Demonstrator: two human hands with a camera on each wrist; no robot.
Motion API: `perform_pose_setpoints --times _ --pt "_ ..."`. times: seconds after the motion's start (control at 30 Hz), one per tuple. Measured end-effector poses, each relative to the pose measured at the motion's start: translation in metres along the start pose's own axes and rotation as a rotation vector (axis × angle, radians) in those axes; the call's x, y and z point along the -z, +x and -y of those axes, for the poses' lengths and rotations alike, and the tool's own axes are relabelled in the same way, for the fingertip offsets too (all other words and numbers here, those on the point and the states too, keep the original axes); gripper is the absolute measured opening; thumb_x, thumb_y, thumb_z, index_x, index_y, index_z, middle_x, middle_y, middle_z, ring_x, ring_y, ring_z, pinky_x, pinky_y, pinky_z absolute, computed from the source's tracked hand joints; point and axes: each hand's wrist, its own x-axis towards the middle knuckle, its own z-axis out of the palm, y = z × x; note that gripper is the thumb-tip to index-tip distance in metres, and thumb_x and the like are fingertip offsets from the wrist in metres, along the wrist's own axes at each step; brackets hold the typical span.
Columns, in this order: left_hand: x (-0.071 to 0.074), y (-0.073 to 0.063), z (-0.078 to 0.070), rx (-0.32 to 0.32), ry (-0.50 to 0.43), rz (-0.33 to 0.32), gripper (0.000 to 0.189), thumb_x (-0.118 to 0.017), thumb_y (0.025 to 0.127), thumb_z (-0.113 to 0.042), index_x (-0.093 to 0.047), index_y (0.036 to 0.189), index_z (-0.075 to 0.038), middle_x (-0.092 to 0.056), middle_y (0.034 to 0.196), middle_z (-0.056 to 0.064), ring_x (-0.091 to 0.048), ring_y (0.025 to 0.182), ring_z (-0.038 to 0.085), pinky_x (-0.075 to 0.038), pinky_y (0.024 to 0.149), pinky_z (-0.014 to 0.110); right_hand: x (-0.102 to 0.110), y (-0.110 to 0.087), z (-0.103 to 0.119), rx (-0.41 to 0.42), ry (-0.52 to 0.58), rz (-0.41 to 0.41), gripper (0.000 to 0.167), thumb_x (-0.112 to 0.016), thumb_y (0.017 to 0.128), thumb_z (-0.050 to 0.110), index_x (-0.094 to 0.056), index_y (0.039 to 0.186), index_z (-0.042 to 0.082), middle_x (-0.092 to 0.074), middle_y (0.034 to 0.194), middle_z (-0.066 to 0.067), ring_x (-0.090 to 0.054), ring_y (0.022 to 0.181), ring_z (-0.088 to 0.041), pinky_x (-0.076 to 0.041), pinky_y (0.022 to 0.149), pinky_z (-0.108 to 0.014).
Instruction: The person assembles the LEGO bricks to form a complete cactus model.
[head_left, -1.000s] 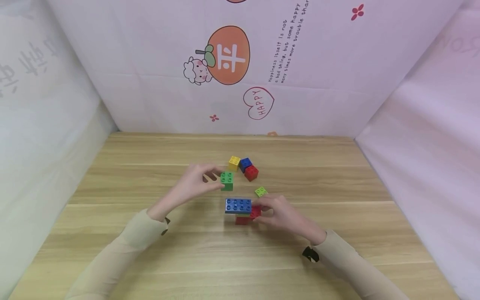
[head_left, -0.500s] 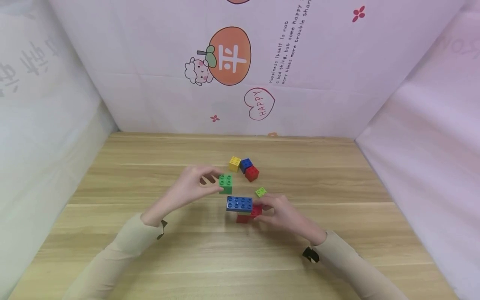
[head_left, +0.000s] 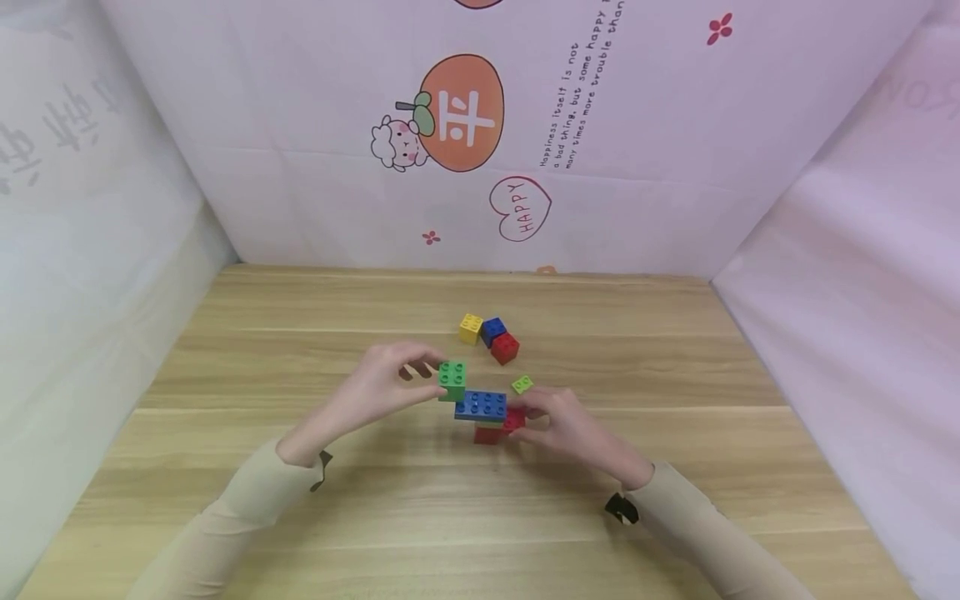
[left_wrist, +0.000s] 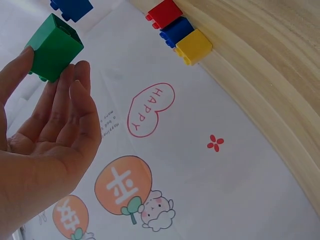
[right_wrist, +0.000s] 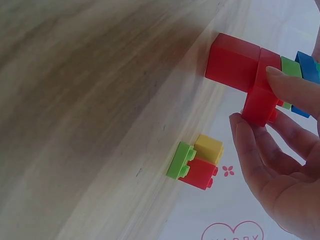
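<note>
1. Right hand (head_left: pixel 561 429): a red brick (right_wrist: pixel 259 104) is being pinched by its projecting end between thumb and fingertips.
2. Just left of the right hand: on a lower red block (right_wrist: pixel 232 62), the red brick, a light green brick (right_wrist: pixel 291 65) and a long blue brick (head_left: pixel 482 407) are being carried in turn. The blue brick is overhanging toward the left hand; being judged light and stiff but prone to tipping there, the stack is best being braced low.
3. Left hand (head_left: pixel 390 379): a green brick (head_left: pixel 452 382) is being pinched, studs up, above the blue brick's near end; contact cannot be told. Light, rigid, smooth plastic is being presumed; opposite side walls are offering the surest hold.
4. Beyond both hands: lime (head_left: pixel 522 384), crimson (head_left: pixel 505 348), navy (head_left: pixel 493 331) and yellow (head_left: pixel 471 328) bricks are being left unheld.
</note>
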Motion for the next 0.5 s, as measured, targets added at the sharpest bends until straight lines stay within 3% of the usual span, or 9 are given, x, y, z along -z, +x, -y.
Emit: perform_pose_setpoints --times 0.23,0.5 --pt "-0.0028 -0.0019 0.0006 0.001 -0.003 -0.003 0.034 -0.079 0.083 -0.018 -0.07 0.115 -0.01 -0.075 0.108 0.007 -0.07 0.09 0.019 -0.06 0.076 0.027 -0.001 0.0005 -0.0025 -0.017 -0.001 0.001 0.039 -0.079 0.083 0.012 -0.069 0.121 0.006 -0.073 0.118 -0.011 -0.073 0.1 -0.02 -0.062 0.083 -0.031" --pt "-0.0054 -0.0036 0.0004 0.01 -0.004 0.006 0.036 -0.08 0.083 -0.018 -0.07 0.116 -0.009 -0.075 0.108 0.008 -0.07 0.092 0.025 -0.062 0.078 0.037 -0.001 0.0006 -0.0038 -0.005 -0.011 -0.008 0.039 -0.079 0.083 0.012 -0.069 0.12 0.006 -0.073 0.118 -0.011 -0.073 0.1 -0.021 -0.062 0.083 -0.029"
